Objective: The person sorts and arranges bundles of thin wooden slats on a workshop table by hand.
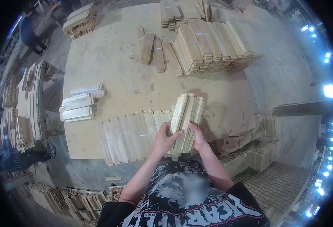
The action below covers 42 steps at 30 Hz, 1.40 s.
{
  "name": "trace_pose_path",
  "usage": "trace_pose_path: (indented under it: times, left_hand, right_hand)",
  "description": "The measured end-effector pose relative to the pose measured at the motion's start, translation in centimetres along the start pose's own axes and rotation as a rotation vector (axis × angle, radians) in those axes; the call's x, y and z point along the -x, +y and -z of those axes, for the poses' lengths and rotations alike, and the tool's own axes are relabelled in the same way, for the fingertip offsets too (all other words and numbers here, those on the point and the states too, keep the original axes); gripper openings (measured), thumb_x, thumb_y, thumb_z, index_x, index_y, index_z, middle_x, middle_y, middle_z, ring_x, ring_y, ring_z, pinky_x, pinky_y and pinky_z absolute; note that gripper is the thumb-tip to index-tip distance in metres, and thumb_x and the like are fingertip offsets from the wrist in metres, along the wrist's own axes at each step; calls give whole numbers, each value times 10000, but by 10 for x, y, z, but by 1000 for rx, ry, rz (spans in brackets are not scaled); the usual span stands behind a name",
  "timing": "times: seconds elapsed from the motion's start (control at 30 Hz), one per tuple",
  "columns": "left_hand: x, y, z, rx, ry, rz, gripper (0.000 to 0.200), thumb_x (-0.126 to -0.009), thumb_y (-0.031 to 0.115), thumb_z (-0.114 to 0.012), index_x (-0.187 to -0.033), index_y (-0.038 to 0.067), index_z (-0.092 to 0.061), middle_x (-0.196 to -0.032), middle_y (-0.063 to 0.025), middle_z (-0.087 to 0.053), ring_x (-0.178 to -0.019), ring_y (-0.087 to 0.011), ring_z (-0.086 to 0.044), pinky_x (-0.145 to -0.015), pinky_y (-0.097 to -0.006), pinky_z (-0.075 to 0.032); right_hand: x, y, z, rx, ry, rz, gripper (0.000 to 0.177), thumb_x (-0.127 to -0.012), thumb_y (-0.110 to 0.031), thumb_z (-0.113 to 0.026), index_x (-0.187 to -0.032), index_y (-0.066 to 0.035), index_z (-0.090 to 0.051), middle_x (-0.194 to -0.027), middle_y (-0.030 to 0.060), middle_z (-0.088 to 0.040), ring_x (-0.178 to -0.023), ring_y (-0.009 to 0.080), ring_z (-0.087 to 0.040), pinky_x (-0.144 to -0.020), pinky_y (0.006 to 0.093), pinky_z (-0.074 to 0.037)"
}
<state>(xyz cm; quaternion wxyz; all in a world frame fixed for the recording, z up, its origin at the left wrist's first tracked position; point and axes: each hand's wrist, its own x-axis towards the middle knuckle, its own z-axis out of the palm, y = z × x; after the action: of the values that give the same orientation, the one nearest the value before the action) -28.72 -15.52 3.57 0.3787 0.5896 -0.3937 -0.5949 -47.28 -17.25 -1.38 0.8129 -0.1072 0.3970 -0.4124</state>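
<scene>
We held a bundle of long, pale tan wooden slats (188,113) at five o'clock on the broad, tan tabletop (125,90), pinching it from both sides, our bare left hand (165,140) with its thumb laid across the upper face and our bare right hand (199,138) pressed against the opposite edge. Just beside it, at seven o'clock, we had a row of pale wooden slats (127,137), with whitish wooden slats (77,108) between eight and nine and a large stack of light brown wooden boards (213,43) at two o'clock
</scene>
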Motion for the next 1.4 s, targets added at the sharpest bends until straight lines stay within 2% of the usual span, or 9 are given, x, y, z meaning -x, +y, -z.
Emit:
trace_pose_path:
  times: [0.1,0.2,0.23,0.47,0.63,0.73,0.97,1.27,1.4]
  left_hand:
    - [5,2,-18,131,68,87,478,-870,182,-808,-1228,-39,-581,-1039,-104,-661,-929,-169,-646,-788,-308,-534]
    - [-4,-16,-40,-459,406,-108,523,-840,254,-819,-1216,-38,-601,-1017,-115,-625,-911,-223,-634,-784,-356,-525]
    - [-7,-21,-48,-516,428,-59,630,-800,355,-809,-1239,-37,-586,-1076,-206,-591,-950,-359,-612,-867,-444,-517]
    - [-7,-26,-141,-909,292,-95,845,-848,368,-768,-1487,-7,-363,-1099,-229,-626,-961,-371,-671,-809,-456,-545]
    - [-20,-68,-189,-1213,221,-240,881,-879,429,-707,-1528,-16,-311,-802,-135,-706,-699,-298,-715,-695,-422,-568]
    - [-25,-76,-186,-1173,279,-83,798,-917,409,-681,-1517,5,-344,-784,-137,-716,-666,-312,-702,-664,-440,-545]
    - [-15,-62,-193,-1001,442,-260,599,-910,307,-694,-1390,14,-488,-828,-160,-715,-683,-330,-704,-655,-441,-546]
    - [-26,-47,-233,-1069,372,-150,763,-833,358,-780,-1439,45,-438,-1153,-173,-594,-1050,-347,-620,-859,-472,-498]
    - [-40,-58,-240,-1032,404,-172,773,-824,331,-780,-1446,45,-423,-1147,-175,-574,-1032,-367,-603,-858,-484,-490]
  right_hand:
    - [7,-12,19,112,74,20,578,-897,-313,-765,-1361,-35,-558,-1206,101,-670,-1109,222,-664,-973,392,-544]
    - [17,-31,51,290,194,47,575,-869,-318,-791,-1315,-12,-596,-1173,105,-684,-1081,216,-671,-952,377,-545]
    - [20,-40,62,344,236,36,579,-857,-320,-800,-1301,-2,-606,-1161,108,-690,-1065,216,-675,-942,372,-546]
    - [51,-108,123,536,340,24,625,-805,-368,-842,-1246,30,-649,-1107,127,-713,-1010,222,-694,-919,363,-548]
    - [64,-133,157,546,364,39,641,-794,-377,-849,-1244,36,-657,-1120,139,-714,-1027,217,-690,-929,362,-537]
    - [73,-150,139,681,392,44,628,-784,-387,-857,-1212,39,-682,-1099,146,-725,-1028,211,-691,-935,356,-530]
    - [55,-142,157,768,306,47,655,-798,-385,-853,-1233,58,-645,-1125,147,-726,-1057,195,-679,-946,344,-523]
    - [79,-153,192,612,357,87,509,-890,-307,-774,-1247,35,-657,-1124,121,-739,-1048,191,-690,-937,340,-534]
    - [80,-148,216,533,389,86,478,-912,-285,-750,-1268,17,-646,-1139,117,-725,-1046,195,-687,-932,343,-538]
